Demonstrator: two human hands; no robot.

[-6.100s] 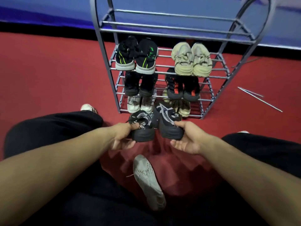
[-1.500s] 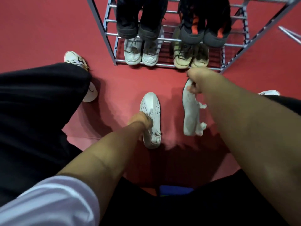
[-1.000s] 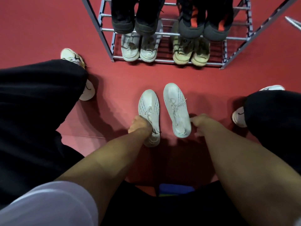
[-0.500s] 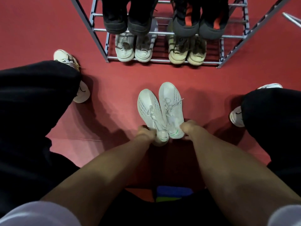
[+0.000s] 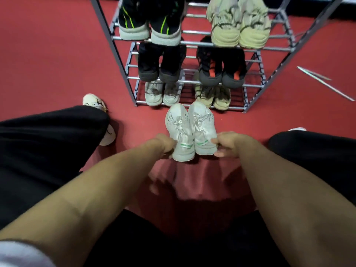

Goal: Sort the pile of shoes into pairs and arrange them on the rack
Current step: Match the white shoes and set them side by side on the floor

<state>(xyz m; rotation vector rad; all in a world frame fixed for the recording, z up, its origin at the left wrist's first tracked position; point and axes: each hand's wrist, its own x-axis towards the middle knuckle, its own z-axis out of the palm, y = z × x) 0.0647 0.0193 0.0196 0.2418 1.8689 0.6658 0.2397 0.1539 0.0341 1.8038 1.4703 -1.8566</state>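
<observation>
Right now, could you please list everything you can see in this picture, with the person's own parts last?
white shoes: two, white with green heel marks, side by side in front of the rack, held at the heels
rack: one, grey metal, on the red floor
black and green shoes: pair, upper tier left
beige shoes: pair, upper tier right
black shoes: pair, middle tier left
black and orange shoes: pair, middle tier right
pale grey shoes: pair, bottom tier left
tan shoes: pair, bottom tier right
metal rods: thin, grey, floor at right
left hand: grips left white shoe's heel
right hand: grips right white shoe's heel
</observation>
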